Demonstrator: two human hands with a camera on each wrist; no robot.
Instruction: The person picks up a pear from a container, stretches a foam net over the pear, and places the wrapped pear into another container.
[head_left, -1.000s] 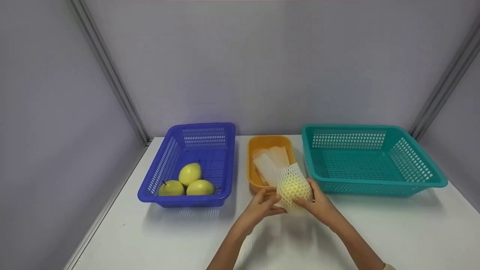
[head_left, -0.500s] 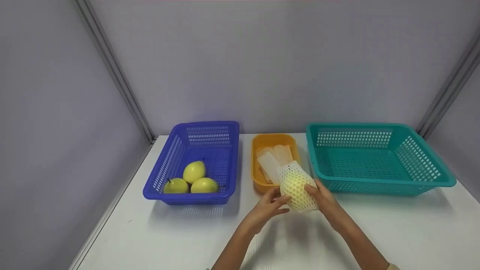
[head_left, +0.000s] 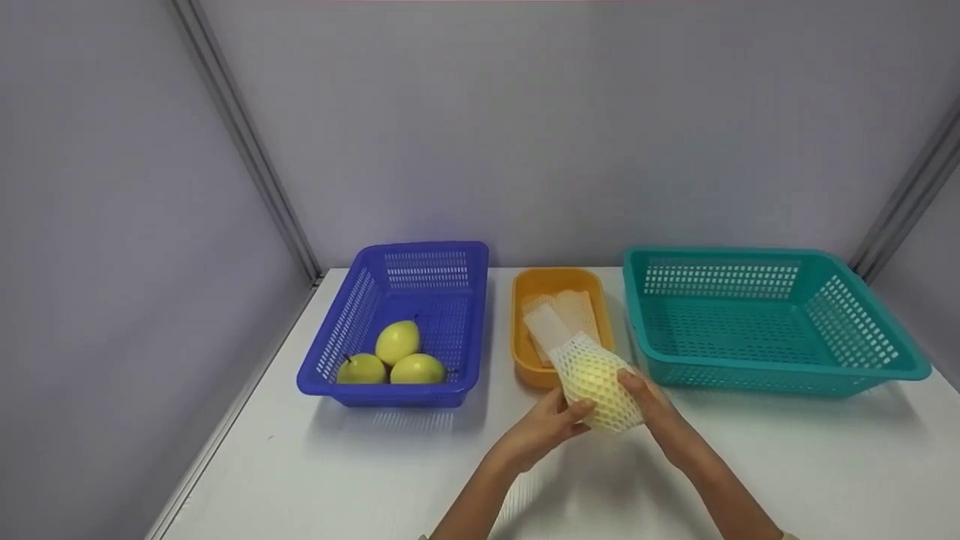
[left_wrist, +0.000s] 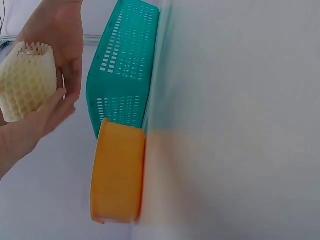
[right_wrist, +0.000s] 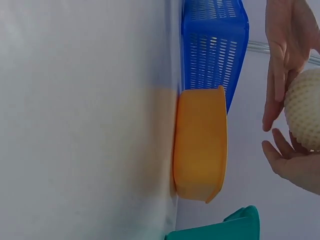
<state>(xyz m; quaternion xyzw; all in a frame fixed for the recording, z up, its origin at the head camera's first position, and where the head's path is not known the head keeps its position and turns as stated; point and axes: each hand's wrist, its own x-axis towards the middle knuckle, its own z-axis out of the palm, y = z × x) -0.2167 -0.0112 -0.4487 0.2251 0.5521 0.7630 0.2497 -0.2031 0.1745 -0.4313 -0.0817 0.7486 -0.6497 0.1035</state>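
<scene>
While in two hands (head_left: 541, 433) (head_left: 661, 420), one pear (head_left: 598, 382)

We count 1 tub (head_left: 536, 378) (clock centre) | 2 baskets: blue basket (head_left: 472, 330) at 9 o'clock, teal basket (head_left: 772, 377) at 3 | 4 fruits: 3 loose fruits (head_left: 398, 343) at 9, 1 netted fruit (head_left: 598, 381) at 5 | 2 hands: left hand (head_left: 544, 427), right hand (head_left: 654, 409) | nets: 1 round that fruit, tub nets (head_left: 577, 311) overlap, number unclear

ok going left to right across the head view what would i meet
Blue basket with three yellow-green fruits in it → orange tub with white mesh sleeves in it → teal basket. The net-wrapped fruit and the hands overlap parts of this row, so they are left out.
</scene>
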